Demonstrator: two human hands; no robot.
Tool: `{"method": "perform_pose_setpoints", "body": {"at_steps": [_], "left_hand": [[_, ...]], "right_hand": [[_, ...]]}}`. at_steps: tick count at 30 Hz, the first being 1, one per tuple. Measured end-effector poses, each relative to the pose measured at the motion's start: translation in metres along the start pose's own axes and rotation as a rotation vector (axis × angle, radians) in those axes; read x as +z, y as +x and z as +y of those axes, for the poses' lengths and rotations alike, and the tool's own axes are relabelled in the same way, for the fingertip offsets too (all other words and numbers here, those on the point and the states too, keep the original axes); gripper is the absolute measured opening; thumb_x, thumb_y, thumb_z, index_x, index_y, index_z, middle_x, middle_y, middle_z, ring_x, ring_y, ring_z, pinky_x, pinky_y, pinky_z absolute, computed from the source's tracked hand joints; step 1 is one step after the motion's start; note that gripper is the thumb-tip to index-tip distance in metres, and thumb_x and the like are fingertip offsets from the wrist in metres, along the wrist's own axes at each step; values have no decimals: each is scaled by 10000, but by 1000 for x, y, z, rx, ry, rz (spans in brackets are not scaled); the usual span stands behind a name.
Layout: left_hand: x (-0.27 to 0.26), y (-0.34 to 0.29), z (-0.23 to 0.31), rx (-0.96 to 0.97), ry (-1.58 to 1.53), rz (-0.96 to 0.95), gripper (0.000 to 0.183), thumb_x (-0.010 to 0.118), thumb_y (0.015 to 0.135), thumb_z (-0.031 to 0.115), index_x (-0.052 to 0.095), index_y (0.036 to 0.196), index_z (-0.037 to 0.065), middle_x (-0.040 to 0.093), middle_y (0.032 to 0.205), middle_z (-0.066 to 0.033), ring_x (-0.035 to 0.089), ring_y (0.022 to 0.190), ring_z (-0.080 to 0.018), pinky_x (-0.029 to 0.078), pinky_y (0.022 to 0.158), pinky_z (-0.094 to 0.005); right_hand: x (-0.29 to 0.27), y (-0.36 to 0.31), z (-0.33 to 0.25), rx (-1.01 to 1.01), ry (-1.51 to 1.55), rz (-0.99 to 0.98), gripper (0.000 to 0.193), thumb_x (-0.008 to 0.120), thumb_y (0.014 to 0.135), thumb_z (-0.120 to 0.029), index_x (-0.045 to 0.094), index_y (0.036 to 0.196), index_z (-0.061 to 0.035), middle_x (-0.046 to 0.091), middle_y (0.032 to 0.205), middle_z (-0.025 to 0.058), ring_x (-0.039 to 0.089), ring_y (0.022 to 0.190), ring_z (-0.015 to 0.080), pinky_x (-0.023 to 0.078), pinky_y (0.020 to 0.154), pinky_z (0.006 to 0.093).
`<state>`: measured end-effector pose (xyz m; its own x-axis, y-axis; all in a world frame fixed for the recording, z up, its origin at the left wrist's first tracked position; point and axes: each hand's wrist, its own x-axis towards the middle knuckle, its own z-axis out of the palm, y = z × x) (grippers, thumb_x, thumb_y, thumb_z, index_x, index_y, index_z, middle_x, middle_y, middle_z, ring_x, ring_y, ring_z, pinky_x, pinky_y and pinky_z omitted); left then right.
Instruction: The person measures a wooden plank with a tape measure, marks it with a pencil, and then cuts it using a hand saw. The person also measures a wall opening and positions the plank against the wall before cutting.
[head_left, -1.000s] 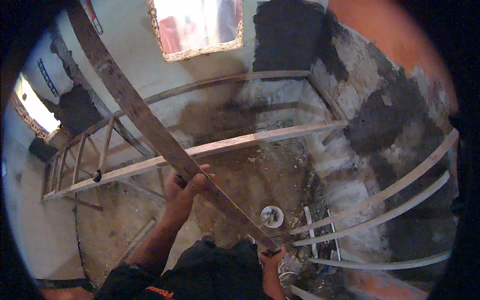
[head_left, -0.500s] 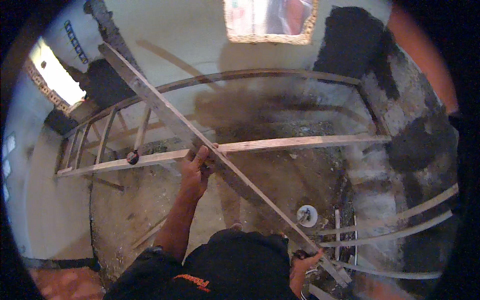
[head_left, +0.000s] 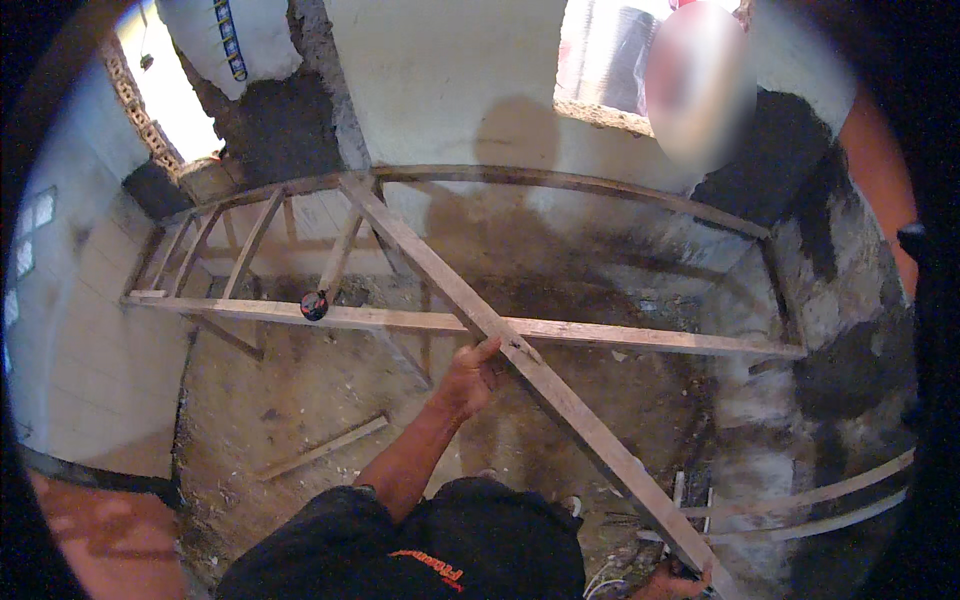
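Note:
My left hand (head_left: 472, 380) is closed around the middle of a long wooden board (head_left: 590, 425), its thumb near a dark knot. Lower right, my right hand (head_left: 675, 580) grips the board's near end, partly cut off by the picture's edge. The board slants from far left to near right, crossing over the front rail (head_left: 650, 338) of a wooden frame. Its far end lies at or just over the frame's back rail (head_left: 560, 180); contact is hard to tell. A round black and red tape measure (head_left: 314, 305) sits on the front rail, left of my left hand.
Crosspieces (head_left: 252, 245) join the rails on the left. A loose wood strip (head_left: 325, 447) lies on the dirt floor. Long thin strips (head_left: 830, 492) extend at the right. A person (head_left: 700, 85), partly seen, is at the window opening. Cables (head_left: 600, 580) lie near my right hand.
The board has swung down, its far end dropping from high against the wall to the back rail. Both hands have shifted right with it, and my view has moved. A white bucket is now hidden.

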<state>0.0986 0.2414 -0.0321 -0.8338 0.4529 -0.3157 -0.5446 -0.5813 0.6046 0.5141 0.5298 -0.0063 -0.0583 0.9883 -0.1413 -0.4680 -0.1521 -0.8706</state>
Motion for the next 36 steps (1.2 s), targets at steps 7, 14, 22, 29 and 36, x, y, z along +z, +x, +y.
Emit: {"method": "perform_pose_setpoints", "body": {"at_steps": [7,14,22,29,36], "left_hand": [[-13,16,-36,97,236,185,317,720,895,294,658,1075,40,689,1017,-62,674,906,-197,553,787,-360],[8,8,-39,50,719,366,681,781,786,622,665,966,-25,673,832,-78,618,726,-167,515,665,-339],[26,46,-73,20,446,223,711,743,798,669,662,978,-15,671,894,-94,654,804,-181,564,707,-384],[82,91,-79,-343,193,-162,644,602,939,590,583,1198,0,675,1075,-149,679,961,-285,578,854,-435],[144,105,-130,-517,470,-205,512,592,991,454,561,1235,6,676,1050,-137,689,896,-235,593,759,-382]], "right_hand": [[49,10,-21,-146,-189,48,610,594,872,-554,604,1202,-41,648,1167,120,611,977,257,498,805,401],[68,19,-35,-256,-306,89,621,592,887,-553,594,1224,-31,644,1182,129,611,1014,271,501,848,409],[65,33,-72,-376,-345,141,633,589,904,-551,583,1249,-20,638,1200,140,611,1057,287,504,897,419],[88,75,-138,-455,-113,213,643,562,925,-563,590,1267,-19,628,1230,154,590,1132,315,455,1008,460],[163,159,-199,-609,-151,143,681,613,940,-488,532,1310,78,595,1268,196,569,1181,325,449,1039,482]]}}
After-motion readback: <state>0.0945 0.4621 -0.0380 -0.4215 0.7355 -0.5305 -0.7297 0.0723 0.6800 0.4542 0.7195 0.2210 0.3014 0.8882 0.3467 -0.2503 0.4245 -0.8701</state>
